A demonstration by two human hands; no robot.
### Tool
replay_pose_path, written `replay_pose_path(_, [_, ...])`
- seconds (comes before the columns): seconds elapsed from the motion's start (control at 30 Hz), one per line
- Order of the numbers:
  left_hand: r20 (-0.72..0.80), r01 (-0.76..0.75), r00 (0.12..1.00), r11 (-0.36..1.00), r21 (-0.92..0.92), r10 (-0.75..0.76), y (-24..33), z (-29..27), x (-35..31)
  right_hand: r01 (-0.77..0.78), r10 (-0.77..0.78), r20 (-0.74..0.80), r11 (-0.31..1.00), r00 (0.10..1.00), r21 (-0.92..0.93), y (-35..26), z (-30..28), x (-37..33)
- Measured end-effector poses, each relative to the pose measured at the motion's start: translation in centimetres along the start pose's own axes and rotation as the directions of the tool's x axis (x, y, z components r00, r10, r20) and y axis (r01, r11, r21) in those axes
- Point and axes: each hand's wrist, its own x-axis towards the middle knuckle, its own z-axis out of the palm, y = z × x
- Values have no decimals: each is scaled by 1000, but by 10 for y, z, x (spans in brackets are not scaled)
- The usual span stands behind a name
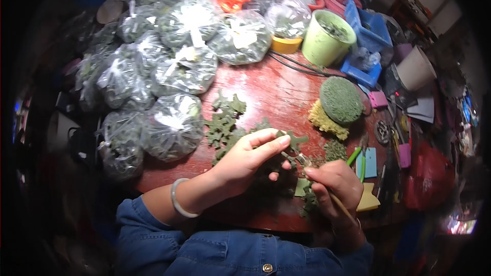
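Observation:
Over the near part of the red table [276, 87], my left hand [248, 158] is closed, pinching a flat dark green cut-out piece [296, 140] between thumb and fingers. My right hand [335, 184] is closed around a thin wooden-handled brush [341, 205]. Its shiny metal end points up and left, close beneath the green piece; whether it touches cannot be made out. More dark green cut-outs [223, 125] lie heaped beyond my left hand. A small mound of green crumbs [335, 151] lies just past my right hand.
Knotted clear bags [174, 120] of green pieces crowd the left and back. At right are a round green textured block [341, 99] on yellow crumbly material [327, 120], green-handled pliers [362, 159] and a yellow paper pad [368, 198]. A light green bucket [328, 38] and blue baskets [369, 30] stand behind.

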Motion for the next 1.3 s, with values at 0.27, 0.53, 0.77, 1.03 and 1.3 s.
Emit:
replay_pose_path(0.27, [-118, -179, 981, 945, -272, 152, 58, 8, -10, -309, 404, -362, 905, 840, 294, 8, -10, -28])
replay_pose_path(0.53, [-80, -753, 649, 625, -205, 756, 223, -59, -145, -422, 494, -239, 857, 836, 297, 9, -10, -25])
replay_pose_path(0.77, [-754, -655, -293, 451, 606, 587, 277, -249, -293, -399, 440, -62, 857, 896, 325, 11, -15, -25])
replay_pose_path(1.03, [-231, 119, 142, 215, 969, 963, 235, -356, -348, -483, 506, -19, 833, 862, 270, 3, -9, -12])
replay_pose_path(1.3, [-148, -153, -148, 125, 980, 978, 298, -197, -235, -60, 140, 198, 931, 970, -361, 9, 11, 1])
